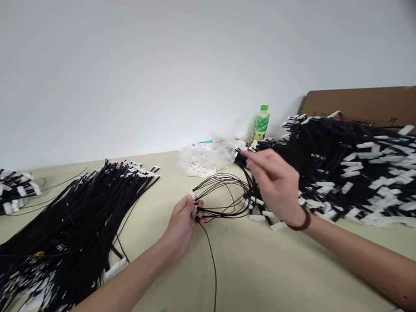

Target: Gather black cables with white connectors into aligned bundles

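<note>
My left hand [184,220] is closed in a pinch on the white ends of several thin black cables [222,195], which loop away to the right over the beige table [259,271]. One cable trails down toward me. My right hand [276,184] hovers above the left edge of a big heap of black cables with white connectors [359,174]; its fingers are curled and pinched together near the cable tips, and I cannot make out what they hold.
A long bundle of black cables [71,232] lies at the left, with a smaller pile [7,191] at the far left. A clear bag of white parts [204,158] and a green bottle [261,123] stand by the wall. A cardboard sheet [368,104] leans at the back right.
</note>
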Motion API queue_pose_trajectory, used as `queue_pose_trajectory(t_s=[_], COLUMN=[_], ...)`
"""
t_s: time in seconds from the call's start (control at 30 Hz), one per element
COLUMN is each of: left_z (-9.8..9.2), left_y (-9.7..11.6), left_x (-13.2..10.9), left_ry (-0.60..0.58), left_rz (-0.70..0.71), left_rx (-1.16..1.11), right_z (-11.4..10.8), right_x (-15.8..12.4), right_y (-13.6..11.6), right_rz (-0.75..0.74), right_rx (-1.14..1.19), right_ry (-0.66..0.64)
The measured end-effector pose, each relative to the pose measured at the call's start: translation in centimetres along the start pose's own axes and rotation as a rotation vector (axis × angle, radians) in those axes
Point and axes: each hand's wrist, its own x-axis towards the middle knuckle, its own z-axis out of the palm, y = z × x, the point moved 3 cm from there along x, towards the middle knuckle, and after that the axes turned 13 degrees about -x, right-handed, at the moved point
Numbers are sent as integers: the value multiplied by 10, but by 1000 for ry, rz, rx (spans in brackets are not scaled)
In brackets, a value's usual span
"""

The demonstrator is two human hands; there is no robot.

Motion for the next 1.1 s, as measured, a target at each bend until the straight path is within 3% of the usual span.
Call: queue_pose_trajectory(t_s=[0.1,0.2,0.57,1.1], left_z=[1,1,-1,1], left_y=[-3,-4,-4,-2], left_x=[-4,-8,-9,-12], left_ry=[-9,-28,-8,42], left_rz=[-18,-35,-19,-5], left_rx=[11,38,43,40], right_z=[7,14,13,10], right_x=[-20,-39,-47,-46], right_y=[-12,-15,-11,-13], right_rz=[-423,-580,-489,-474], right_rx=[-298,-382,-209,-159], right_ry=[-108,-195,-215,-230])
